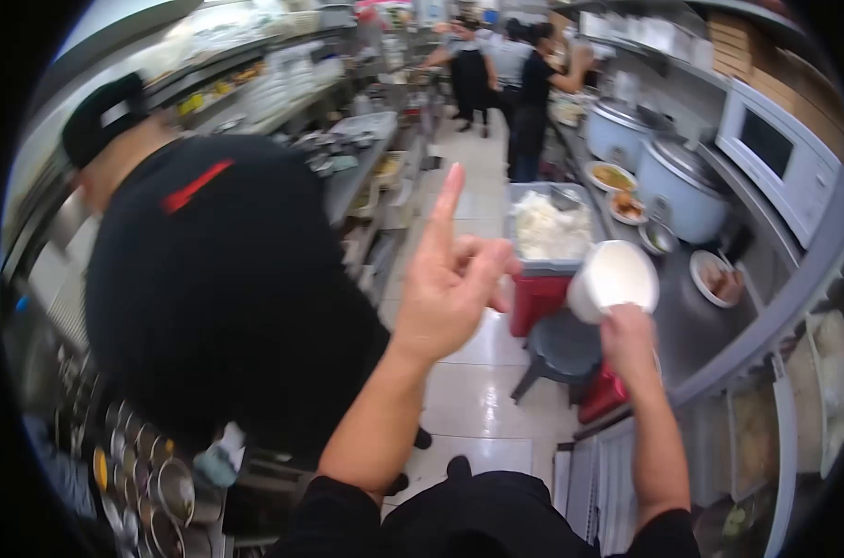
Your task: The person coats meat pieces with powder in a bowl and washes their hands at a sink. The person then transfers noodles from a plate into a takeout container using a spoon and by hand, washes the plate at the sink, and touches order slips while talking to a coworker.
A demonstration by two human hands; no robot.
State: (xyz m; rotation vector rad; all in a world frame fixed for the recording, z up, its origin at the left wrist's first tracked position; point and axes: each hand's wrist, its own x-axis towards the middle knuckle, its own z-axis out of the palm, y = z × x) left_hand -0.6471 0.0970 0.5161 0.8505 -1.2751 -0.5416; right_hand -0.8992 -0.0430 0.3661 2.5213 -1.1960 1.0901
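My left hand point(451, 274) is raised in the middle of the view, its index finger pointing up and the other fingers curled, with nothing visible in it. On the right, my right hand point(628, 327) grips the near rim of a white round tub point(613, 281), tilted so that its pale inside shows. Just beyond the tub stands a grey bin point(510, 219) holding white powder point(552, 226) and a metal scoop.
A person in a black shirt and cap point(226, 270) bends close on the left. Rice cookers point(687, 186), food bowls and a microwave point(770, 149) line the right counter. A grey stool point(563, 346) stands below. Several people work farther down the aisle.
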